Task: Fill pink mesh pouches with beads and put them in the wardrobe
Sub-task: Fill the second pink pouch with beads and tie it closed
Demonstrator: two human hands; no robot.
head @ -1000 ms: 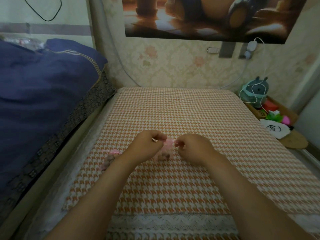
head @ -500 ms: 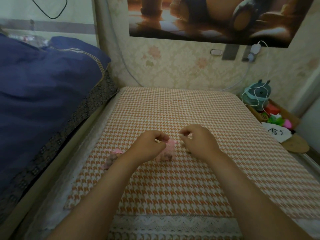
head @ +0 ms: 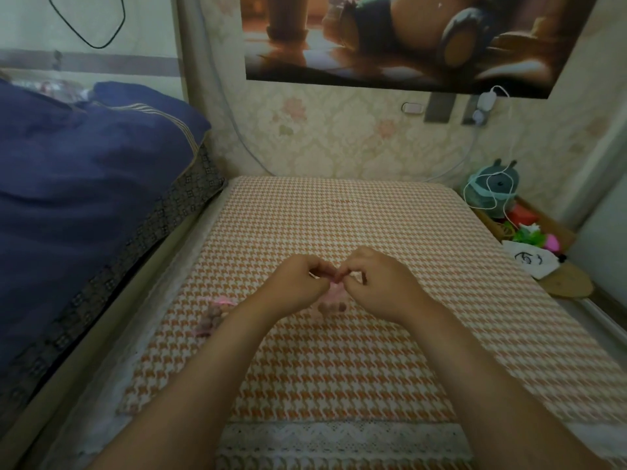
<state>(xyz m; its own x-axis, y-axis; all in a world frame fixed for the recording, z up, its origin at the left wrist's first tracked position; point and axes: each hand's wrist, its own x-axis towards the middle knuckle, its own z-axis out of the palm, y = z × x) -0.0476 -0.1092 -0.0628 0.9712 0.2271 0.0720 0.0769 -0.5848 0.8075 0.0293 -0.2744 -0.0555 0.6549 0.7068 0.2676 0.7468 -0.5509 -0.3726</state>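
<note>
Over the houndstooth cloth, left hand and right hand both pinch the pink pouch's top, fingers curled tight.

Bare forearms, bare left grip, bare right grip

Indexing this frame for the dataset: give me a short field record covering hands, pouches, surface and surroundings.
surface: orange-and-white houndstooth cloth
left hand: fingers curled, grip on the top of the pink mesh pouch
right hand: pinches the same pouch top from the other side
held pouch contents: beads visible in its lower part
second pouch: filled, lies on the cloth beside the left forearm, untouched
left side: blue quilt
right side: box of toys
wardrobe: not in view
</note>
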